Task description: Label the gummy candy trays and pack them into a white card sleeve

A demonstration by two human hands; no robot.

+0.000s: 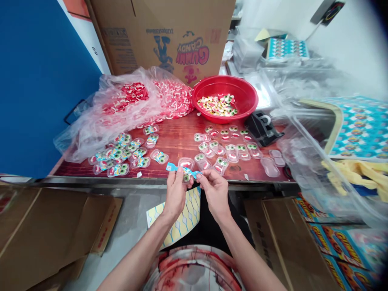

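Note:
At the table's front edge, my left hand (176, 192) is closed around a small clear candy pack (186, 176) with green gummy eyes and a red part. A blue sticker (171, 167) lies across this pack, its left end sticking out past my left thumb. The fingers of my right hand (216, 191) pinch the sticker's right end. On my lap lies a yellowish sticker backing sheet (189, 208) with blue outlines. Just beyond my hands are several filled packs (232, 152) without stickers. Left of them is a pile of packs with blue stickers (117, 155).
A large plastic bag of red and white gummies (136, 99) and a red bowl of gummy eyes (226, 97) stand behind. To the right are a black tape dispenser (263, 128), empty clear shells (270, 167) and a clear bin (298, 133). Cardboard boxes (45, 226) flank my legs.

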